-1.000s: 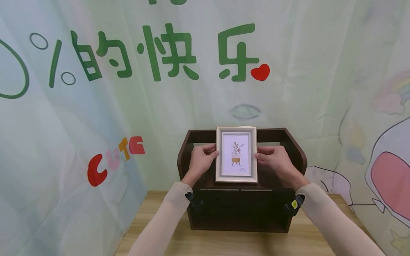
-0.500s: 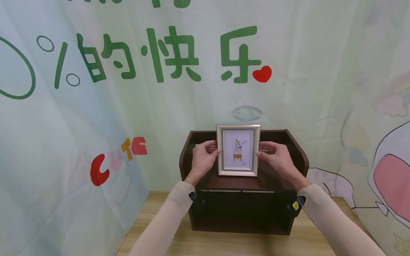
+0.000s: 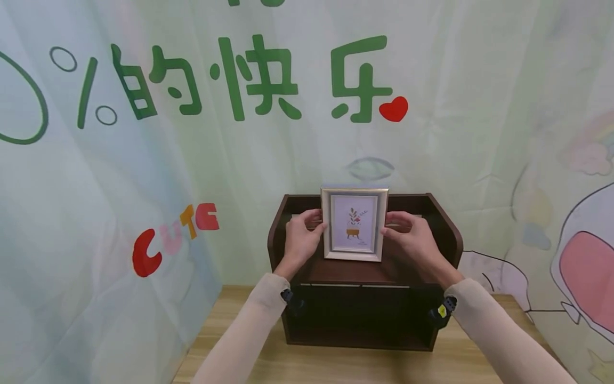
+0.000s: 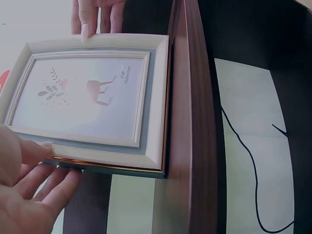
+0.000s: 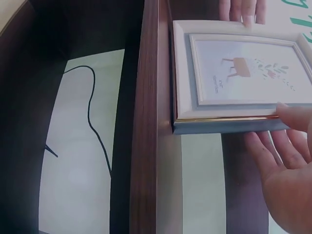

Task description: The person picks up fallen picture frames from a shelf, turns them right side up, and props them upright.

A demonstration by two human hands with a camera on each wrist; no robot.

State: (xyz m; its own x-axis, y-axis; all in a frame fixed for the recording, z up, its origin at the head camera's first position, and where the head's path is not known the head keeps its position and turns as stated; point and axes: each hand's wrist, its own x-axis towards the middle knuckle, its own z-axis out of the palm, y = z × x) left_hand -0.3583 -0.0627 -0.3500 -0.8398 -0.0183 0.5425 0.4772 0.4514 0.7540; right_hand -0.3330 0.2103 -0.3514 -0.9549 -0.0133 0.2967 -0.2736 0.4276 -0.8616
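Note:
A cream-and-gold photo frame (image 3: 355, 224) holds a print of a plant in an orange pot on legs. It stands with its lower edge at the upper shelf (image 3: 352, 274) of a dark brown rack. My left hand (image 3: 303, 239) pinches its left side, thumb on the front and fingers behind, as the left wrist view shows on the frame (image 4: 83, 97). Opposite, my right hand (image 3: 416, 239) grips the right side the same way. In the right wrist view, the right thumb overlaps the border of the frame (image 5: 243, 73).
The rack's dark lower compartment (image 3: 360, 314) opens toward me, above a light wood table (image 3: 345, 365). A thin black cord (image 4: 248, 156) shows past the shelf edge. Behind hangs a printed pale green curtain (image 3: 268, 160). Wrist cameras (image 3: 439, 314) sit at both cuffs.
Over the last second, the photo frame's lower edge has moved back from the shelf's front edge and the frame looks shorter. Both hands keep hold of it. It hardly differs from half a second ago.

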